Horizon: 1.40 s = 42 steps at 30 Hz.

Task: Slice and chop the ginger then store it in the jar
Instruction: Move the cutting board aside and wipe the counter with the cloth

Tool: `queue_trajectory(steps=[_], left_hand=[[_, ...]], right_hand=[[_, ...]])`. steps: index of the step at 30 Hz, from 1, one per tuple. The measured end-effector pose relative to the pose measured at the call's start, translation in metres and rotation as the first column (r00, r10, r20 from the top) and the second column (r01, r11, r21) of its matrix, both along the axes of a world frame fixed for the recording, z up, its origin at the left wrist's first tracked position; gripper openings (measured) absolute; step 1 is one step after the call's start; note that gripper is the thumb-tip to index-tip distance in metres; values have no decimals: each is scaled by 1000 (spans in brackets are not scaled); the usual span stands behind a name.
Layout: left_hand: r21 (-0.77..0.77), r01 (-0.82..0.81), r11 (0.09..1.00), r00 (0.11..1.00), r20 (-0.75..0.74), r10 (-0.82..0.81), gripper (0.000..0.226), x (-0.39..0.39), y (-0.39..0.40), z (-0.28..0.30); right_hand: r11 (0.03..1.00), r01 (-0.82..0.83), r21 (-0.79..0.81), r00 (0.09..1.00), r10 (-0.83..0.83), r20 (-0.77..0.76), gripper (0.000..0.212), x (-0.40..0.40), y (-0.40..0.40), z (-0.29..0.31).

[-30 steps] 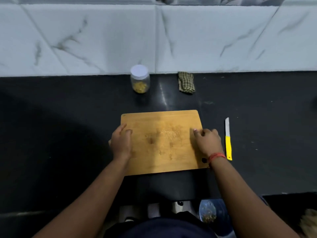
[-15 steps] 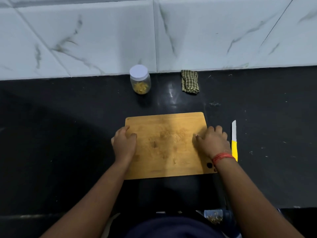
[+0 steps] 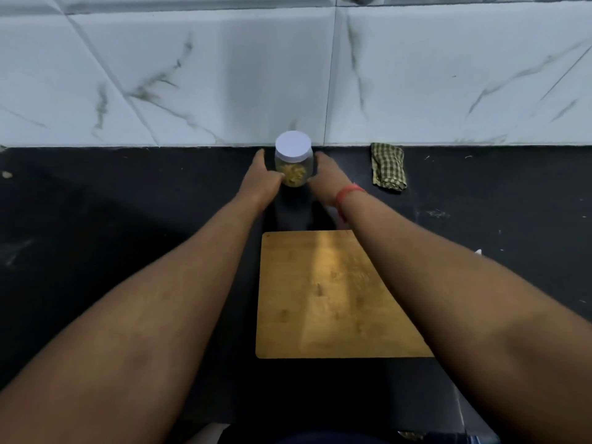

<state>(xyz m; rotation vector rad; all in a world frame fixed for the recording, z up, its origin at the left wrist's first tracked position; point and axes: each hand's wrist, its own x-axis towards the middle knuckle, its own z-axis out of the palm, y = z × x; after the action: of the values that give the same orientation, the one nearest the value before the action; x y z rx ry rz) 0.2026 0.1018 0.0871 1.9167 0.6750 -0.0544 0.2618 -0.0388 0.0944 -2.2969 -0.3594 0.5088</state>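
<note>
The jar (image 3: 293, 163) is clear with a white lid and yellow ginger pieces (image 3: 292, 175) inside, standing far on the black counter (image 3: 128, 203) by the wall. The left hand (image 3: 261, 179) and right hand (image 3: 325, 177) touch its two sides; how far the fingers curl behind it is hidden. The near cutting board (image 3: 333, 296) is partly covered by the right arm.

The jar (image 3: 293, 168) is clear with a white lid (image 3: 293, 145) and pale yellow bits inside, standing on a black surface (image 3: 128, 200). Behind it the wall tiles (image 3: 224, 75) are white with grey marble veins. The cloth (image 3: 388, 166) is green-and-cream check, the board (image 3: 333, 299) golden-brown wood, the wrist band (image 3: 347, 192) orange-red.
</note>
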Motion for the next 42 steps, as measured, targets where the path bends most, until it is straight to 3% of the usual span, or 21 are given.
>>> queue_trajectory(steps=[3, 6, 9, 14, 17, 22, 32, 36, 39, 42], left_hand=[[-6, 59, 998, 996, -62, -59, 77, 16, 5, 10], [-55, 106, 993, 994, -8, -106, 59, 20, 1, 14], [-78, 87, 993, 995, 51, -84, 51, 16, -7, 21], [-24, 41, 999, 981, 193, -36, 56, -18, -20, 22], [-13, 7, 1000, 967, 256, -3, 54, -63, -37, 10], [2, -38, 999, 963, 268, 36, 54, -126, -72, -17], [12, -52, 999, 975, 218, 48, 60, -154, -93, -36], [151, -141, 978, 949, 302, 90, 57, -163, -100, -29], [314, -64, 947, 883, 461, -93, 52, -174, -108, -24], [392, 161, 906, 835, 436, -337, 49, -181, -123, -24]], right_hand=[[1000, 9, 19, 997, -8, -77, 50, 13, 12, 13], [998, -59, -3, 990, 58, -126, 47, 15, 15, 20], [996, -91, 19, 993, 92, -78, 44, 7, 9, 23], [964, 29, 263, 999, -32, 10, 56, -21, -18, 21], [966, -1, 259, 992, -32, 123, 66, -57, -43, 10], [964, 40, 264, 997, -56, 56, 80, -118, -75, -18], [964, 37, 263, 999, -38, -2, 82, -146, -86, -35], [969, 83, 233, 996, -89, 13, 72, -143, -104, -36], [964, 191, 182, 976, -206, 65, 58, -137, -140, -41], [933, 351, 76, 910, -359, 207, 43, -133, -195, -49]])
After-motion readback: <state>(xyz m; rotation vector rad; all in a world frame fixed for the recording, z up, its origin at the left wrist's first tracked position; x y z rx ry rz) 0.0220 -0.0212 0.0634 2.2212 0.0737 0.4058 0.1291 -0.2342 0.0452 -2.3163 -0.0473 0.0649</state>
